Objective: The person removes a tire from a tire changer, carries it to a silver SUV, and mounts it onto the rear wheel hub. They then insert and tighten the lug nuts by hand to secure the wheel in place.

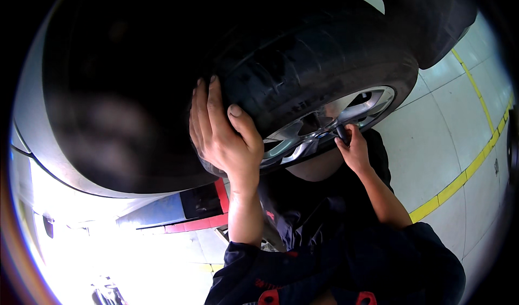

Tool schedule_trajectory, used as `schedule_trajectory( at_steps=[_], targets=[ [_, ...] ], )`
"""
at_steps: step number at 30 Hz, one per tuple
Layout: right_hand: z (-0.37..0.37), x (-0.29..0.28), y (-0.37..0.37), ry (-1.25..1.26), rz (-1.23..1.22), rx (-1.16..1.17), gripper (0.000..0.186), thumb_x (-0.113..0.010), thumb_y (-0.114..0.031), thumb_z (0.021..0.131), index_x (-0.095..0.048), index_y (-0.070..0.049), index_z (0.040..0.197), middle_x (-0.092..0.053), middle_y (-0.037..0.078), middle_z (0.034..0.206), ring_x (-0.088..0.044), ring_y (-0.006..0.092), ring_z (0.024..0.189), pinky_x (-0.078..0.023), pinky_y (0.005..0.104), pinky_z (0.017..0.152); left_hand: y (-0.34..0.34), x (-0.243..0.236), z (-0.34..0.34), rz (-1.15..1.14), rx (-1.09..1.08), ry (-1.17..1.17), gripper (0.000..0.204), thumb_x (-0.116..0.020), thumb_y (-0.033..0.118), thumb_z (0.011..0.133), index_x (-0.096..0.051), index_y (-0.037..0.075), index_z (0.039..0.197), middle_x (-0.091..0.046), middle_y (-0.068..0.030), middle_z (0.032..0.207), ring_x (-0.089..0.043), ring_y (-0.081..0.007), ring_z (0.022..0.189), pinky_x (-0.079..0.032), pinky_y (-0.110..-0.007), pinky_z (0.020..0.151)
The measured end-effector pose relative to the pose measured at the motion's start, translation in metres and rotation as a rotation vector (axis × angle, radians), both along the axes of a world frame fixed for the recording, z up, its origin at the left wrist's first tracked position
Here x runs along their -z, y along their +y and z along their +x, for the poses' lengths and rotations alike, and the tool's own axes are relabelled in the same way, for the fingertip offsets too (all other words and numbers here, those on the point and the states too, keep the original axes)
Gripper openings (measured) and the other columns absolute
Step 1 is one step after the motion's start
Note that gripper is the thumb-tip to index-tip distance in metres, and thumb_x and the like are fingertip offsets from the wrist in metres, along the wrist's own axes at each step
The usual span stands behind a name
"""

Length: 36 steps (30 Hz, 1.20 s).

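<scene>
A black tyre (pixel 319 54) with a silver alloy wheel (pixel 367 108) fills the upper middle, inside the car's dark wheel arch. My left hand (pixel 224 135) rests against the tyre's left side, fingers stretched out and thumb apart. Lower on the right, my right hand (pixel 352 145) is closed around a short dark cylindrical tool (pixel 341 133) held at the wheel's centre. The far end of the tool meets the wheel near the bolt area; exactly what it engages is too small to tell.
Pale car bodywork (pixel 32 99) curves down the left. A tiled floor (pixel 438 132) with yellow lines (pixel 451 189) lies to the right. Below the car is a blue, black and red structure (pixel 157 210). My dark-clothed legs are under the wheel, and the lower left is washed out by glare.
</scene>
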State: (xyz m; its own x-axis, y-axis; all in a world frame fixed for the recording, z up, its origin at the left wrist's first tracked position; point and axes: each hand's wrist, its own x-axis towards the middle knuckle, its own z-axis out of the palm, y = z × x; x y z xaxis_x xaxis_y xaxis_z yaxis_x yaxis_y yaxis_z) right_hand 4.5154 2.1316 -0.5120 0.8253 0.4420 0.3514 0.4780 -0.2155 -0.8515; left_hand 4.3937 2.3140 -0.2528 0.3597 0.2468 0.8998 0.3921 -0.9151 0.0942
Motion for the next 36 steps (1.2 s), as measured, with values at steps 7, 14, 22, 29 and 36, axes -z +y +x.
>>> schedule_trajectory(
  at_steps=[7,14,22,29,36],
  targets=[
    [-0.003,0.002,0.012,0.598,0.165,0.085,0.043,-0.045,-0.037,0.101,-0.054,0.0,0.082,-0.058,0.009,0.059,-0.055,0.0144,0.045,-0.042,0.0308,0.044,-0.009,-0.004,-0.007,-0.022,-0.04,0.005,0.037,-0.046,0.02,0.089,-0.064,0.001,0.115,-0.058,-0.0179,0.114,-0.056,-0.0348,0.105,-0.044,-0.043,0.091],
    [-0.004,0.0,0.014,1.673,0.828,-0.251,0.029,-0.043,-0.039,0.102,-0.051,-0.011,0.098,-0.033,-0.004,0.064,-0.031,0.0082,0.052,-0.028,0.0243,0.049,-0.006,-0.007,-0.019,-0.184,-0.141,0.122,0.048,-0.063,0.022,0.068,-0.064,0.009,0.115,-0.056,-0.0154,0.115,-0.053,-0.0339,0.107,-0.042,-0.045,0.091],
    [0.024,0.055,0.0,1.345,0.456,-0.126,0.037,-0.056,-0.032,0.096,-0.055,-0.006,0.123,-0.062,0.007,0.104,-0.057,0.0141,0.084,-0.05,0.0259,0.068,-0.009,0.005,-0.017,-0.28,-0.05,0.018,0.058,-0.057,0.033,0.083,-0.049,0.005,0.134,-0.046,-0.0215,0.131,-0.042,-0.041,0.128,-0.035,-0.053,0.107],
    [0.026,0.069,0.007,1.543,0.585,-0.337,0.024,-0.053,-0.027,0.096,-0.063,-0.008,0.105,-0.065,0.002,0.086,-0.054,0.0106,0.063,-0.044,0.0243,0.054,-0.007,0.003,-0.021,-0.497,0.069,0.093,0.055,-0.055,0.03,0.085,-0.046,0.0,0.131,-0.041,-0.0236,0.134,-0.036,-0.0431,0.131,-0.038,-0.056,0.104],
    [-0.007,0.028,0.018,1.408,0.563,-0.193,0.024,-0.055,-0.029,0.095,-0.063,-0.008,0.103,-0.066,0.003,0.088,-0.055,0.0131,0.063,-0.045,0.0256,0.052,0.005,0.02,-0.02,-0.445,0.035,0.014,0.054,-0.057,0.03,0.082,-0.051,-0.001,0.127,-0.042,-0.0265,0.133,-0.035,-0.0461,0.131,-0.035,-0.057,0.106]
  ],
)
